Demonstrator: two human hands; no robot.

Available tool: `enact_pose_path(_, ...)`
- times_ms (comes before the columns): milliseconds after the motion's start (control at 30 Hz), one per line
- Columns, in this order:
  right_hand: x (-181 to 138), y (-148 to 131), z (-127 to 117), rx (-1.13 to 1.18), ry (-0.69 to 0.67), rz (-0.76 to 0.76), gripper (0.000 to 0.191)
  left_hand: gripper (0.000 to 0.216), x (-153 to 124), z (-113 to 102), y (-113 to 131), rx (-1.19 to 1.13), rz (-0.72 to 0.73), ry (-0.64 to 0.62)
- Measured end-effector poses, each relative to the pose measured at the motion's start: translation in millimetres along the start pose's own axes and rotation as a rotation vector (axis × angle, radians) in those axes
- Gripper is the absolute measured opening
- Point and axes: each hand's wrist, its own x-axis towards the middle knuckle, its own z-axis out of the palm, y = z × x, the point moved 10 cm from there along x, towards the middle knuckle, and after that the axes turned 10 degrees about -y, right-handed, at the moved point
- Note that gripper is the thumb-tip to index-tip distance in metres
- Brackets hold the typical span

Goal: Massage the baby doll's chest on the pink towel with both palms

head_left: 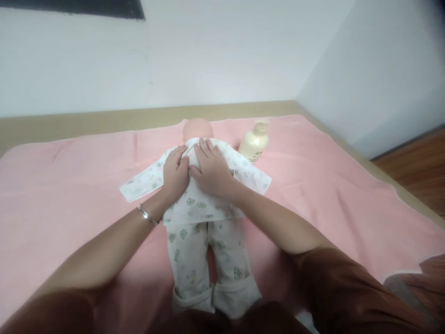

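The doll (199,206) is being touched by the fingers of both hands, palms down on the upper part of its patterned shirt (191,192). The fingers of the left hand (175,171) are being held close together and slightly bent; those of the right hand (212,169) are being held nearly flat, a little apart. Nothing is being gripped. The thumbs are being set close together, presumably so that the torso is being contacted evenly about its middle. The sleeves are being spread sideways, apparently so that the torso is being left accessible. The doll is being supported lengthwise on a pink cloth (86,190), its head (198,128) toward the worktop's (104,120) far edge and its trousers (189,246) toward the near edge, probably for straight reach. A yellow bottle (253,144) is being placed toward the far right corner, seemingly handy yet beyond the hands.
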Motion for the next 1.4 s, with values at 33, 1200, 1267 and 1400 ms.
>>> enact_pose_path(33,2.5,4.8,-0.6,0.01,0.001,0.02,0.067,0.047,-0.4,-0.4,0.1,0.007,-0.006,0.001)
enact_pose_path(1200,23.2,19.3,-14.2,-0.12,0.022,0.234,0.074,0.049,5.9,-1.4,3.6,0.092,0.03,0.021)
enact_pose_path(1267,19.2,21.0,-18.1,-0.107,-0.032,0.199,0.071,0.05,14.0,-2.9,4.1,0.1,-0.008,-0.023)
enact_pose_path(1400,5.3,12.3,-39.4,-0.038,-0.212,0.058,0.047,0.043,30.4,-0.9,5.5,-0.006,-0.188,-0.195)
